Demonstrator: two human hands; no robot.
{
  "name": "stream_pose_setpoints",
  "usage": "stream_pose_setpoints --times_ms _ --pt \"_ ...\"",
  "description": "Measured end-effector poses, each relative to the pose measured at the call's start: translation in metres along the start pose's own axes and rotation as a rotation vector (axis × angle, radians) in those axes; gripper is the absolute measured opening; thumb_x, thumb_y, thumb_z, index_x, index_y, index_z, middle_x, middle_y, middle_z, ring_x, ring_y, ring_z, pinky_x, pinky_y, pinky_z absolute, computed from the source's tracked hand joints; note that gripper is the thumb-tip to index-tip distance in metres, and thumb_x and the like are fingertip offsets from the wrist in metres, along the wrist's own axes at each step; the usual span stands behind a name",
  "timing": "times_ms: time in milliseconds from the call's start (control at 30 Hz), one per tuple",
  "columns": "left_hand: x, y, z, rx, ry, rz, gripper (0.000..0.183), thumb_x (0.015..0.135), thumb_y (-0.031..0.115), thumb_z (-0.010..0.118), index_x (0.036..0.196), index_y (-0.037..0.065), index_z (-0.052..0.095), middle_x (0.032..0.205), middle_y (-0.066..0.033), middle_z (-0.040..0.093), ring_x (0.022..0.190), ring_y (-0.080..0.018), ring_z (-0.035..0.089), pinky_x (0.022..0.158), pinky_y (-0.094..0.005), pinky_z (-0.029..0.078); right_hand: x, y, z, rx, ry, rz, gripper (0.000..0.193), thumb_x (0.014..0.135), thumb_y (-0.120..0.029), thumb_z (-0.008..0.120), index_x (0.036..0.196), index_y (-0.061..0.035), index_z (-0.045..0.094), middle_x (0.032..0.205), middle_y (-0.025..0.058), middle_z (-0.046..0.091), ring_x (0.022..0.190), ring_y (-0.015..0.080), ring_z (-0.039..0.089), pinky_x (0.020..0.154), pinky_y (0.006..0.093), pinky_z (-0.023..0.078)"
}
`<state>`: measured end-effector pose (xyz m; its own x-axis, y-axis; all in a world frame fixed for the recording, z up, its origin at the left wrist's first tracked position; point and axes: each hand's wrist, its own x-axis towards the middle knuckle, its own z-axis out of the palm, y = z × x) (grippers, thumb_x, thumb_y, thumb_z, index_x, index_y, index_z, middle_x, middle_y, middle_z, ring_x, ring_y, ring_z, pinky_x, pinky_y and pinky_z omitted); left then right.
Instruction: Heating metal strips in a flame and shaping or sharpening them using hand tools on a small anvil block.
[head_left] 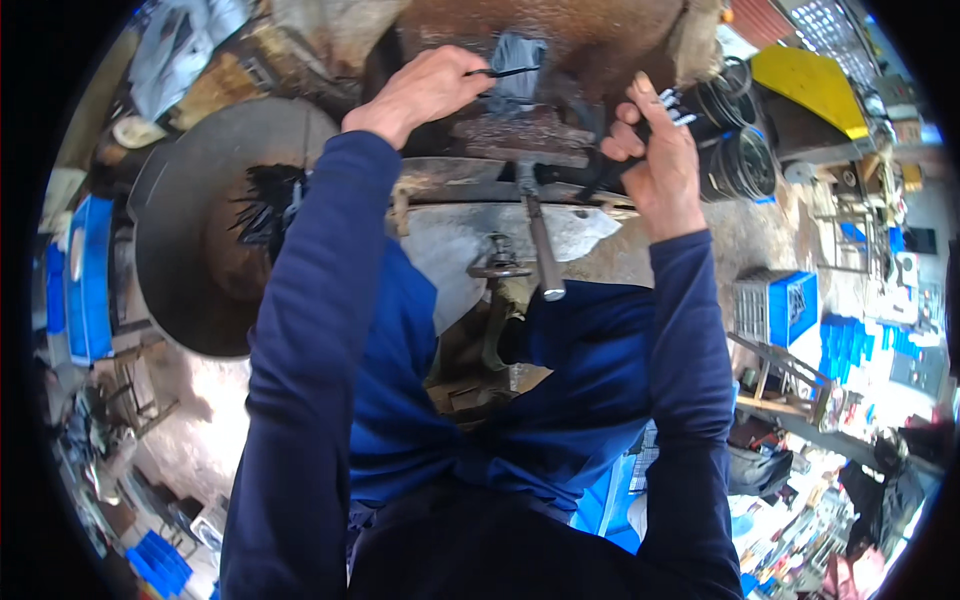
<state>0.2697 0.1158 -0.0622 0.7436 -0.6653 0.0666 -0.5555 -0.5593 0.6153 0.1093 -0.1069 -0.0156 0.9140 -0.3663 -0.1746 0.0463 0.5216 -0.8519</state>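
My left hand [428,92] pinches a thin black strip [515,72] by one end. The strip reaches over a grey metal block [517,92] set in the worn wooden bench. To the right, my right hand [660,150] is raised with its fingers curled; small silvery-tipped pieces [683,118] stick out by its fingers, their kind too small to tell. A hammer [541,235] lies at the bench's near edge between my hands, its handle pointing toward me. Left of my left forearm, a large round metal pan [185,230] holds a heap of black strips [268,210].
A metal fitting with a round plate [500,270] stands below the bench edge, between my knees. Black round containers [738,165] stand right of my right hand, near a yellow panel [808,85]. Blue crates [792,308] sit farther right. A plastic bag [170,60] lies far left.
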Motion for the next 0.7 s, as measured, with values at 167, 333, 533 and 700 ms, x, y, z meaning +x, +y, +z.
stream_pose_setpoints --times_ms 167,333,533,700 --pt "-0.006 -0.001 -0.002 0.043 0.047 -0.106 0.03 0.095 0.037 0.061 0.108 0.012 0.072 0.095 -0.0151 0.072 0.095 -0.0333 0.069 0.086 -0.0439 0.052 -0.021 0.009 0.008 -0.362 0.02 -0.072 0.013 0.092 -0.016 0.075 0.091 -0.0076 0.065 0.07 0.001 0.061 0.043 0.0061 0.038 0.04 0.0264 0.031" --pt "-0.014 0.005 -0.008 -0.012 0.073 -0.261 0.033 0.093 0.037 0.059 0.115 0.017 0.073 0.11 -0.0145 0.073 0.11 -0.0345 0.066 0.097 -0.0435 0.05 -0.058 0.027 0.005 -1.074 -0.181 -0.209 0.015 0.092 -0.003 0.066 0.107 0.001 0.069 0.092 0.0078 0.071 0.086 0.0117 0.068 0.082 0.0281 0.054" --pt "-0.017 0.002 -0.011 -0.071 0.119 -0.35 0.041 0.092 0.036 0.059 0.127 0.016 0.07 0.125 -0.0164 0.069 0.119 -0.0349 0.063 0.102 -0.043 0.049 -0.083 0.048 -0.006 -1.34 -0.626 -0.474 0.037 0.078 0.009 0.071 0.114 -0.0029 0.067 0.127 0.0144 0.067 0.122 0.0299 0.062 0.103 0.0364 0.049" --pt "-0.011 0.002 -0.007 -0.129 0.184 -0.337 0.042 0.091 0.037 0.061 0.125 0.015 0.071 0.124 -0.0171 0.069 0.119 -0.035 0.063 0.103 -0.0429 0.048 -0.08 0.053 -0.01 -1.307 -0.688 -0.47 0.042 0.079 -0.003 0.08 0.119 -0.0032 0.065 0.129 0.0143 0.066 0.123 0.0283 0.061 0.103 0.0376 0.048"
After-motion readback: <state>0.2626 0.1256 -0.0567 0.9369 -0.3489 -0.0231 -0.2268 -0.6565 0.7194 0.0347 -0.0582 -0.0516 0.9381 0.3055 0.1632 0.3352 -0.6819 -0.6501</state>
